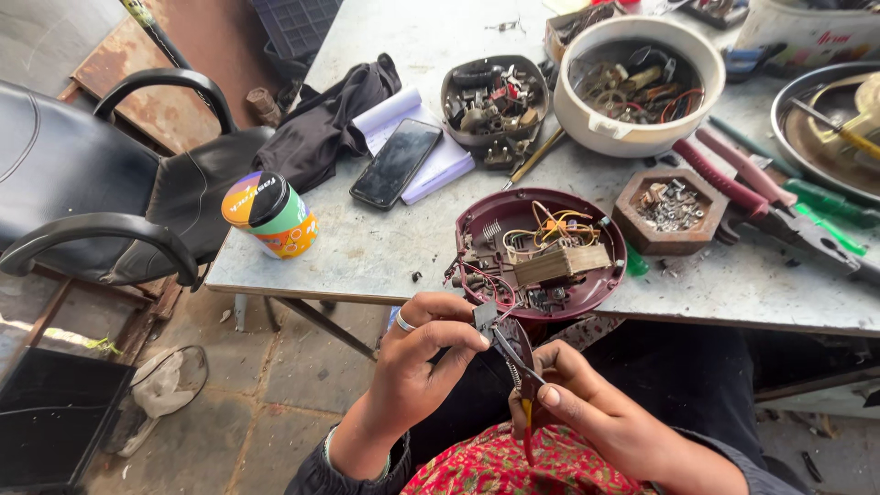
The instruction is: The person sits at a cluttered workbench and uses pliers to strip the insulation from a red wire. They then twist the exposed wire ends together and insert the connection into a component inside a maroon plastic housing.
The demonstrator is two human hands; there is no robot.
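Grey tabletop [385, 247] carrying, beside a black chair [101, 183], a white bowl [642, 87] of parts, a maroon casing [541, 252] with exposed wiring at the near edge, red pliers [742, 183], a hexagonal tray [669, 211] of screws, a phone [396, 162] and a can [272, 215]. Below the edge, left hand [426, 353], fingers pinched closed on a small metal part [485, 316] wired to the casing; right hand [587, 403], fingers closed around a screwdriver [516, 357] touching that part.
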